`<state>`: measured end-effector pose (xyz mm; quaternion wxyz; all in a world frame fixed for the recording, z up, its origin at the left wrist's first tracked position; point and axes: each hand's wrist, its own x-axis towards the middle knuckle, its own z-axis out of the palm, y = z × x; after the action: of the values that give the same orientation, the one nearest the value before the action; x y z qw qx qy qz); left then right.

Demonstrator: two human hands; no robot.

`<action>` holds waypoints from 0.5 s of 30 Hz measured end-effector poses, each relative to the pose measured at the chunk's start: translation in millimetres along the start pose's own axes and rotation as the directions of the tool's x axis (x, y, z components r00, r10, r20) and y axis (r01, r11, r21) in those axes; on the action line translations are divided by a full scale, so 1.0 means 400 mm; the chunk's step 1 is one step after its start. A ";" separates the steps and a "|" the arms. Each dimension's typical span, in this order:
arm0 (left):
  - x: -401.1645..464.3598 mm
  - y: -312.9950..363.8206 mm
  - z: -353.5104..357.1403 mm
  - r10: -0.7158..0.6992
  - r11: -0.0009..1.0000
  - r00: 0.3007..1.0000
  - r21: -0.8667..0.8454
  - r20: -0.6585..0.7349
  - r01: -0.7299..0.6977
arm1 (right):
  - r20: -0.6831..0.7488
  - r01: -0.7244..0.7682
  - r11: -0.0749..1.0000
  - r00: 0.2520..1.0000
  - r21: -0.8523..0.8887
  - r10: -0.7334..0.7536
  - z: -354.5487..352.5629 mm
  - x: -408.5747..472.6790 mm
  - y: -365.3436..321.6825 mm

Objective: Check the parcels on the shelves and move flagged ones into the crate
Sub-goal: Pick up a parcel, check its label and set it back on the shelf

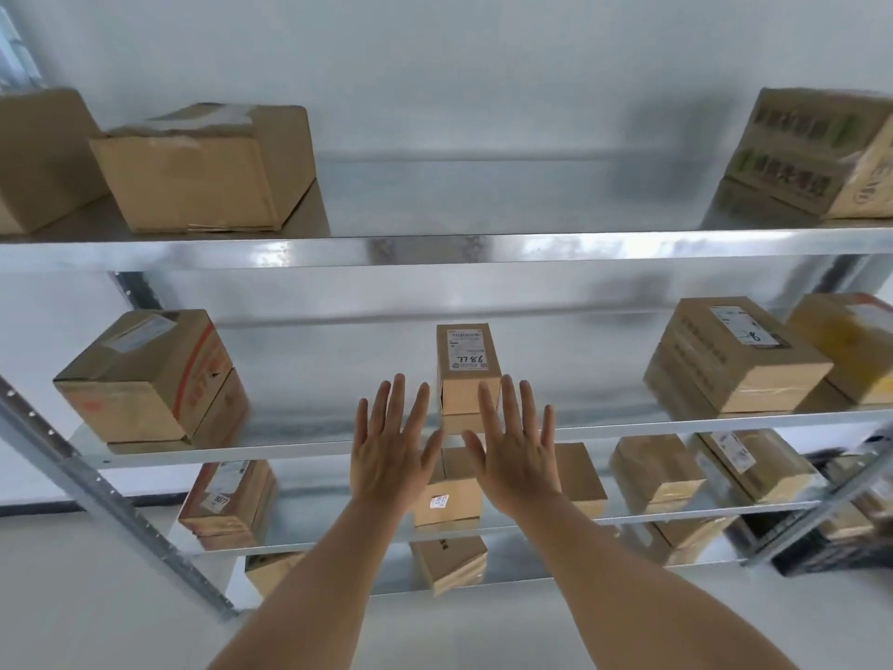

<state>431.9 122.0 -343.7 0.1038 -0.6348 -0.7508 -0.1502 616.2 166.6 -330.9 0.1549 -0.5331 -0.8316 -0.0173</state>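
Note:
A small upright cardboard parcel (pixel 468 365) with a white label and handwritten digits stands in the middle of the second metal shelf (pixel 309 444). My left hand (pixel 394 442) and my right hand (pixel 514 447) are raised in front of it, fingers spread and straight, holding nothing. The right hand's fingertips overlap the parcel's lower front edge; whether they touch it I cannot tell. A dark crate (pixel 831 553) shows partly at the lower right, behind the shelf post.
Several cardboard boxes sit on the shelves: two at the top left (pixel 203 171), one at the top right (pixel 816 152), one at the left of the second shelf (pixel 150 374), two at its right (pixel 734 355). Lower shelves hold more small parcels (pixel 447 495). A white wall stands behind.

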 end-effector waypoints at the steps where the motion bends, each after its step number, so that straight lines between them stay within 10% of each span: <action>1: -0.005 -0.005 0.014 0.002 1.000 1.000 -0.005 0.006 -0.002 | 0.014 -0.006 1.000 1.000 0.001 0.006 0.018 -0.004 -0.002; 15: -0.175 -0.061 0.513 0.054 0.999 0.995 -0.014 0.086 -0.053 | 0.080 0.032 0.999 0.996 -0.014 -0.030 0.522 -0.135 0.074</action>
<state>427.2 127.0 -561.9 0.0714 -0.6611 -0.7365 -0.1244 613.4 172.1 -548.4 0.1172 -0.5216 -0.8451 -0.0050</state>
